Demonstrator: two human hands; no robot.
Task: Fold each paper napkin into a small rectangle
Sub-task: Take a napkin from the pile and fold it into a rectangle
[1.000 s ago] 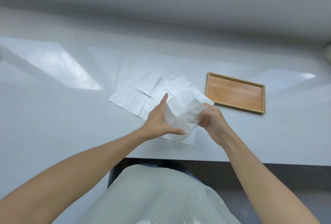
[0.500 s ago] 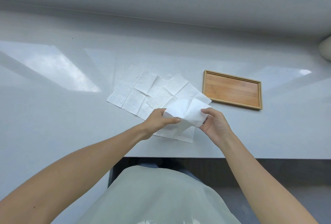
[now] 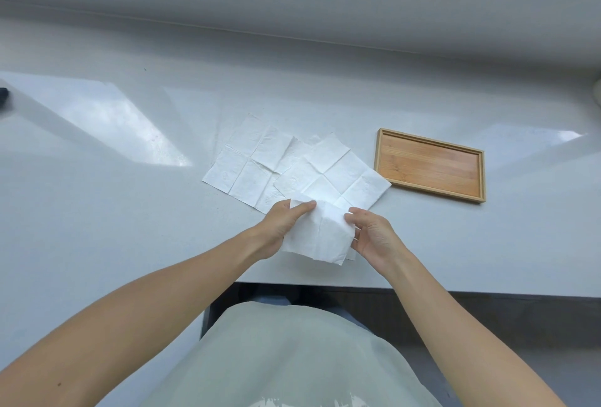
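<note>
Pale grey counter fills the head view. Above its near edge, a folded napkin spans both hands: left hand fingers pinch its upper left corner, right hand fingers clamp its right edge. Unfolded napkins lie behind.

A pale grey table is seen from above. Near its front edge, the middle is taken up by two hands holding a folded napkin. Just behind them, unfolded napkins are spread flat and overlapping. To the right, slightly apart, a shallow wooden tray is set. Wide bare surface is left on the left side and along the back.
</note>
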